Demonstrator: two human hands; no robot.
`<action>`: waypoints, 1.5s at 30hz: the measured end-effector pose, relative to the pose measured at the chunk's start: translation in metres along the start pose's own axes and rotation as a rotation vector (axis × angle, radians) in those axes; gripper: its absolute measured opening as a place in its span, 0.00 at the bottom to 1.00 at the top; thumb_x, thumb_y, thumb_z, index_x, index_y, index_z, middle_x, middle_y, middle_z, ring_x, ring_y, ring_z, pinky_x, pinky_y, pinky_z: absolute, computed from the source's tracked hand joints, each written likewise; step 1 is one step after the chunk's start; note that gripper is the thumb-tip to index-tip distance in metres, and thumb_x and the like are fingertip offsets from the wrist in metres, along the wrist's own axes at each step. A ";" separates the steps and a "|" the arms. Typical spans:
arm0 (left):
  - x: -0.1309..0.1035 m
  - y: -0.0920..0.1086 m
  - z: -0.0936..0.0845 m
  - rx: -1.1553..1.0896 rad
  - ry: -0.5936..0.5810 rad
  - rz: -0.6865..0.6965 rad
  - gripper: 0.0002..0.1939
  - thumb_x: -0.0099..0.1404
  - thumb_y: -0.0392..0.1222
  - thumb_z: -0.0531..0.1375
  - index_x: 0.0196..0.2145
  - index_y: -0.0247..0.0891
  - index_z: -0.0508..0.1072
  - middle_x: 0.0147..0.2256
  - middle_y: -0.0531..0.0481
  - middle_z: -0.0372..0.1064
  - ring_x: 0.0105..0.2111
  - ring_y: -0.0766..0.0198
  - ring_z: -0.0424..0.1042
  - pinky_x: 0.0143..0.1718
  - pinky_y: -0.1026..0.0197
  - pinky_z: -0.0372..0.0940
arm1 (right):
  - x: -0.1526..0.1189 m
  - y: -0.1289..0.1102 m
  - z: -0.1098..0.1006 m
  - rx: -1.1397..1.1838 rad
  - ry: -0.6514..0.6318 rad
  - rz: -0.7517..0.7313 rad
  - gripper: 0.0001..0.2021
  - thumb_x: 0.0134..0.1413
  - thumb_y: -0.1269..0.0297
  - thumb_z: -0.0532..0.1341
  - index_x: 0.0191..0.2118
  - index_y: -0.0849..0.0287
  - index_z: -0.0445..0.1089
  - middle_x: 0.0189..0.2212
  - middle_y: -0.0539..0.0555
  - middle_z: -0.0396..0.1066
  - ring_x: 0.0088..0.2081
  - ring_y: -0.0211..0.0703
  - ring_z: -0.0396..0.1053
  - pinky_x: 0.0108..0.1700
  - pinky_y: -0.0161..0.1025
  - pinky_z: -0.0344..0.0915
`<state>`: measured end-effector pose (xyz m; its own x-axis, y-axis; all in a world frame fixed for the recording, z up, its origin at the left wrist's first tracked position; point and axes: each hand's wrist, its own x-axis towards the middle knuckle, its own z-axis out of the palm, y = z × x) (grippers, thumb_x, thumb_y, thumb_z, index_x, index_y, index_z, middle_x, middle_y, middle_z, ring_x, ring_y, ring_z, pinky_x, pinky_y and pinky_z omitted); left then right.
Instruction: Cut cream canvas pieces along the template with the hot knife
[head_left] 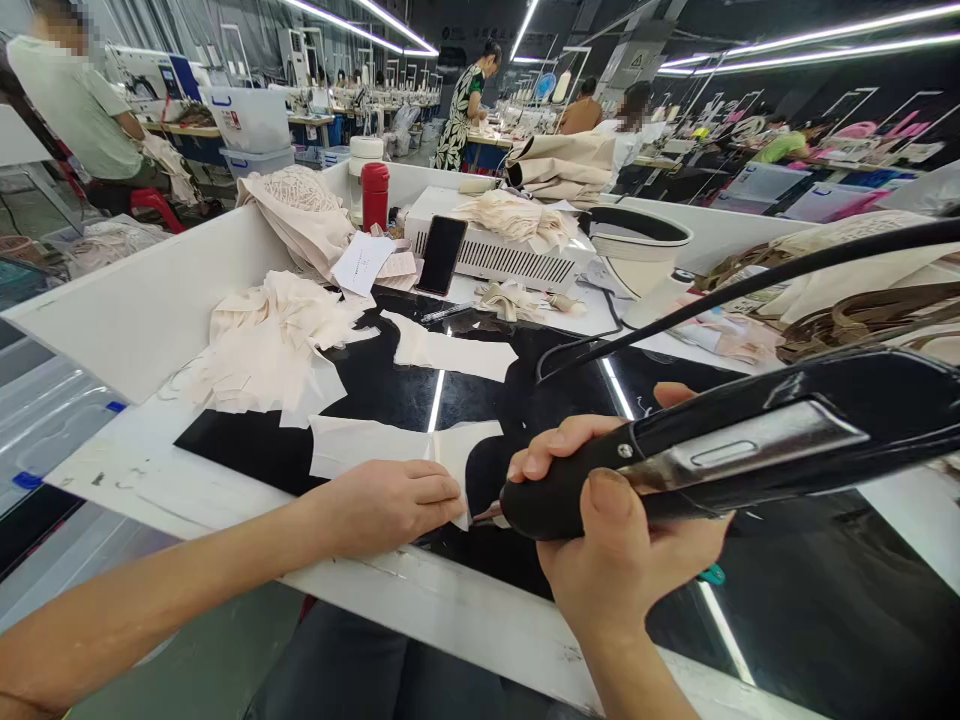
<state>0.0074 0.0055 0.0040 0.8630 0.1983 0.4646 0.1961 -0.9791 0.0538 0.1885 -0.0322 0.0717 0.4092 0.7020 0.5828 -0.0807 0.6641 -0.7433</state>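
My right hand (615,530) is wrapped round a black handheld tool (712,440) with a silver lever and a cable, its metal tip pointing left. That tip is close to the lower corner of a cream fabric piece (360,445) on the glossy black board (525,570). Fingers together, my left hand (405,500) pinches this corner beside the tip. Behind lies a second cream piece (457,352), flat on the board. A loose pile of cream pieces (262,330) sits at the board's left.
White side walls (127,300) border the table. Along its back stand a red flask (374,195), a phone (442,255) and a vented white box (510,262) carrying fabric. Brown and cream bundles (870,310) lie at right. People sit and stand at other tables beyond.
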 end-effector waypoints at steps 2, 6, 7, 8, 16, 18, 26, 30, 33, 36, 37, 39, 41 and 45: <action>0.000 0.000 0.000 0.005 -0.015 -0.004 0.16 0.80 0.29 0.48 0.52 0.29 0.74 0.47 0.41 0.77 0.51 0.57 0.76 0.60 0.58 0.71 | 0.000 0.001 0.000 0.006 -0.006 -0.009 0.25 0.55 0.58 0.74 0.56 0.46 0.69 0.30 0.44 0.75 0.23 0.40 0.71 0.24 0.41 0.73; 0.000 0.001 -0.001 -0.003 -0.006 -0.002 0.15 0.79 0.28 0.49 0.52 0.28 0.74 0.47 0.42 0.78 0.51 0.57 0.76 0.60 0.58 0.71 | -0.001 0.001 0.000 0.017 -0.007 -0.013 0.25 0.56 0.58 0.74 0.57 0.47 0.68 0.30 0.44 0.75 0.23 0.40 0.72 0.25 0.41 0.73; 0.000 0.001 -0.001 -0.006 -0.003 -0.001 0.15 0.79 0.28 0.49 0.52 0.27 0.74 0.47 0.41 0.78 0.51 0.57 0.76 0.60 0.58 0.71 | -0.002 0.001 0.001 0.018 -0.008 -0.012 0.26 0.56 0.58 0.74 0.57 0.48 0.68 0.30 0.45 0.75 0.23 0.40 0.72 0.25 0.41 0.73; 0.000 0.001 0.000 -0.006 -0.004 0.000 0.15 0.79 0.29 0.49 0.52 0.27 0.74 0.47 0.42 0.78 0.51 0.57 0.76 0.60 0.58 0.71 | -0.002 0.000 0.001 0.016 -0.006 -0.010 0.26 0.56 0.58 0.74 0.57 0.48 0.67 0.30 0.45 0.75 0.23 0.40 0.72 0.25 0.41 0.73; -0.001 0.000 -0.001 0.000 -0.015 -0.002 0.15 0.79 0.28 0.50 0.52 0.27 0.75 0.47 0.41 0.77 0.51 0.56 0.76 0.60 0.58 0.72 | -0.003 0.000 0.001 0.016 -0.006 0.011 0.25 0.57 0.60 0.73 0.58 0.48 0.67 0.30 0.45 0.75 0.23 0.39 0.70 0.26 0.41 0.73; -0.001 0.000 -0.001 -0.005 -0.019 -0.004 0.15 0.78 0.28 0.50 0.53 0.27 0.74 0.47 0.41 0.77 0.52 0.56 0.76 0.60 0.58 0.72 | -0.002 0.000 0.001 0.028 0.007 0.009 0.25 0.57 0.60 0.73 0.57 0.47 0.68 0.30 0.44 0.76 0.23 0.39 0.71 0.27 0.41 0.73; 0.000 0.000 -0.002 -0.012 -0.045 -0.011 0.15 0.79 0.29 0.50 0.53 0.29 0.74 0.47 0.41 0.78 0.52 0.57 0.76 0.60 0.58 0.72 | -0.005 0.001 0.001 0.028 -0.023 0.023 0.26 0.57 0.59 0.73 0.58 0.47 0.66 0.31 0.44 0.75 0.23 0.39 0.70 0.26 0.41 0.73; -0.002 0.000 -0.001 -0.037 -0.010 -0.024 0.14 0.78 0.28 0.51 0.54 0.28 0.73 0.49 0.40 0.77 0.53 0.57 0.76 0.60 0.57 0.72 | -0.005 0.000 0.002 -0.003 -0.030 0.018 0.25 0.59 0.61 0.71 0.59 0.47 0.65 0.31 0.45 0.74 0.23 0.39 0.70 0.26 0.41 0.73; -0.003 -0.001 0.000 -0.042 0.072 -0.040 0.16 0.77 0.27 0.50 0.58 0.28 0.70 0.54 0.37 0.76 0.57 0.56 0.74 0.63 0.54 0.70 | -0.006 -0.002 0.002 -0.020 -0.037 0.015 0.25 0.59 0.60 0.72 0.59 0.47 0.66 0.31 0.45 0.73 0.23 0.38 0.70 0.26 0.41 0.73; -0.004 -0.001 -0.002 -0.072 0.077 -0.054 0.16 0.76 0.26 0.50 0.57 0.30 0.70 0.52 0.38 0.76 0.55 0.56 0.75 0.62 0.54 0.70 | -0.011 -0.006 0.001 -0.004 -0.052 0.023 0.25 0.60 0.59 0.72 0.60 0.48 0.66 0.31 0.46 0.73 0.24 0.38 0.71 0.26 0.40 0.73; -0.005 0.000 -0.003 -0.096 0.058 -0.048 0.16 0.76 0.27 0.51 0.56 0.30 0.71 0.50 0.39 0.77 0.54 0.56 0.76 0.62 0.54 0.70 | -0.012 -0.008 0.001 0.008 -0.063 0.035 0.25 0.60 0.59 0.72 0.60 0.48 0.65 0.31 0.47 0.73 0.24 0.38 0.71 0.25 0.39 0.73; -0.007 0.002 -0.008 -0.151 0.012 -0.023 0.14 0.75 0.27 0.52 0.53 0.31 0.73 0.48 0.41 0.78 0.52 0.56 0.76 0.62 0.54 0.70 | -0.014 -0.012 -0.001 0.027 -0.092 0.062 0.26 0.60 0.58 0.72 0.60 0.48 0.65 0.31 0.47 0.72 0.24 0.39 0.71 0.23 0.39 0.73; -0.009 0.006 -0.015 -0.199 -0.019 -0.007 0.13 0.76 0.28 0.53 0.52 0.31 0.73 0.46 0.42 0.78 0.51 0.57 0.76 0.61 0.55 0.70 | -0.011 -0.016 -0.004 0.031 -0.103 0.057 0.26 0.59 0.57 0.73 0.60 0.48 0.65 0.31 0.47 0.72 0.24 0.39 0.71 0.23 0.39 0.73; -0.012 0.011 -0.029 -0.267 -0.040 -0.030 0.11 0.77 0.32 0.55 0.53 0.35 0.74 0.44 0.45 0.79 0.47 0.59 0.78 0.55 0.59 0.73 | 0.010 -0.016 -0.015 -0.022 0.004 -0.029 0.25 0.57 0.58 0.74 0.57 0.47 0.67 0.30 0.46 0.74 0.23 0.40 0.71 0.25 0.41 0.73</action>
<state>-0.0144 -0.0092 0.0250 0.8775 0.2240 0.4240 0.0968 -0.9488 0.3008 0.2073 -0.0399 0.0845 0.4146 0.6814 0.6032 -0.0486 0.6785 -0.7330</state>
